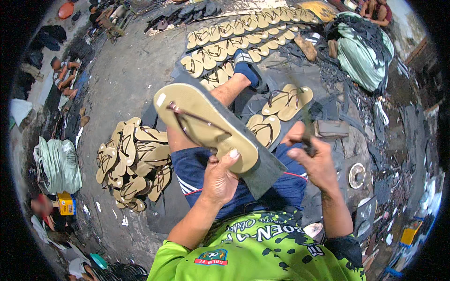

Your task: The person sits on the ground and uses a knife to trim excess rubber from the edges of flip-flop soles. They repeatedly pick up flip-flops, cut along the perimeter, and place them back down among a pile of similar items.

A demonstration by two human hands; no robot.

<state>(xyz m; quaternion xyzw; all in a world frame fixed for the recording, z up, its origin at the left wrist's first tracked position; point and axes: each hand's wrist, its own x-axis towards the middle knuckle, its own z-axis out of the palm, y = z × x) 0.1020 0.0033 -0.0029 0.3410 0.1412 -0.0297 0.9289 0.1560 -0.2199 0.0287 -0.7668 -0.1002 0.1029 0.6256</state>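
My left hand [220, 180] grips a tan flip-flop [197, 133] by its heel, with the thumb on top. Its dark, glossy strap lies across the footbed, and a small white sticker marks the toe. Beneath the sole sits a grey rubber sheet [265, 178] that sticks out past the heel and along the right side. To the right, my right hand [321, 164] is closed around a dark-handled, knife-like tool [308, 133], its thin upper part blurred by motion and pointing away from me. The tool is apart from the flip-flop.
Left of my legs lies a heap of tan flip-flops [131, 164]. Rows of them [225, 47] stand beyond my foot, and a few pairs [288, 100] lie by my right knee. Big pale green sacks [361, 56] and black scraps cover the right side. Another person [65, 75] sits far left.
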